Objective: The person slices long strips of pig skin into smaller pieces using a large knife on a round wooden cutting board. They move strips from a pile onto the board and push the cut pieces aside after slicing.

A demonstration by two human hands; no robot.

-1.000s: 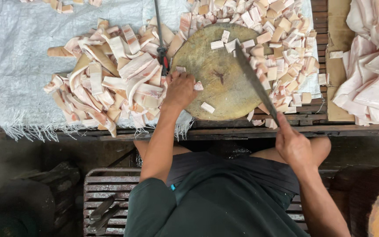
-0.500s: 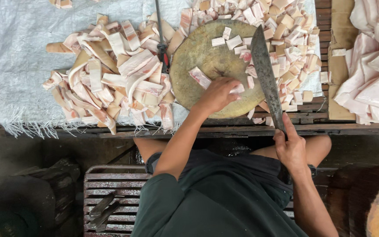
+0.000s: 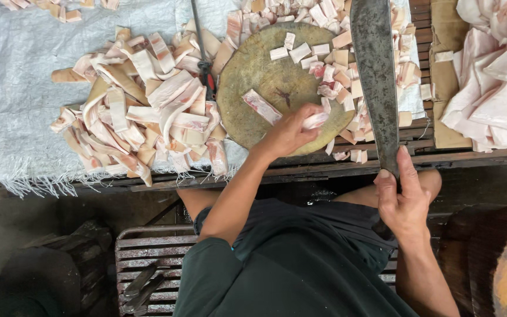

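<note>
Overhead, a brown cardboard sheet (image 3: 445,76) is lying flat to the right of the round wooden chopping block (image 3: 253,82), bearing a heap of large pale slabs of pork fat (image 3: 494,88); no label on it is showing. Left of the block, a grey woven plastic sheet (image 3: 13,82) with a frayed edge is covering a slatted wooden bench (image 3: 324,167), and a pile of long cut strips (image 3: 142,117) is spreading over it. Small cut cubes (image 3: 335,64) are gathering on the block's far and right sides and spilling past its rim. A thin dark-handled tool (image 3: 203,64) is lying just left of the block. Below the block, a slatted metal crate (image 3: 148,258) is standing on dark ground.

The left hand (image 3: 289,132) is reaching over the block's near edge, its fingers pinching a pink-white piece of pork (image 3: 315,120); another strip (image 3: 261,107) is lying just left of that hand. The right hand (image 3: 403,196) is wrapping tightly round the handle of a long dark cleaver (image 3: 375,76), its blade hanging over the block's right rim.
</note>
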